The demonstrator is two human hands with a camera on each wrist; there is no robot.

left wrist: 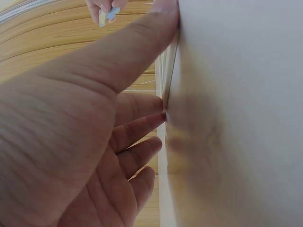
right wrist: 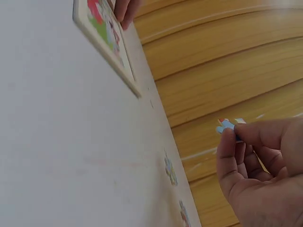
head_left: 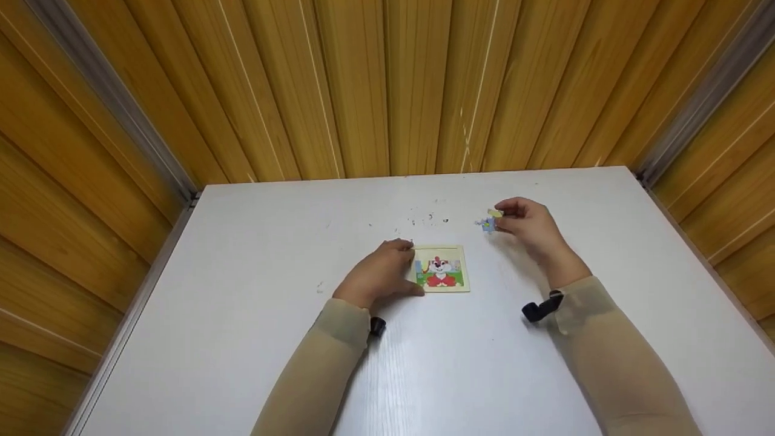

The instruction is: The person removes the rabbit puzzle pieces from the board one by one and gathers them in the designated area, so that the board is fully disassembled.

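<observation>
A square puzzle board (head_left: 440, 289) with a pale wooden rim lies on the white table, its picture a cartoon animal in red on green. My left hand (head_left: 381, 269) holds the board's left side, thumb at the near corner and fingers at the far one. Up and to the right of it, my right hand (head_left: 533, 233) pinches a small puzzle piece (right wrist: 228, 125) between thumb and index finger. Its face shows light blue with bits of red in the right wrist view. Below that hand, a loose piece (right wrist: 170, 170) and another piece (right wrist: 184, 213) lie on the table.
Dark specks (head_left: 430, 217) are scattered on the white table (head_left: 254, 254) beyond the board. Wood-look panel walls (head_left: 363, 91) stand behind the table and at both sides. A black wrist device (head_left: 540, 307) sits at the right cuff.
</observation>
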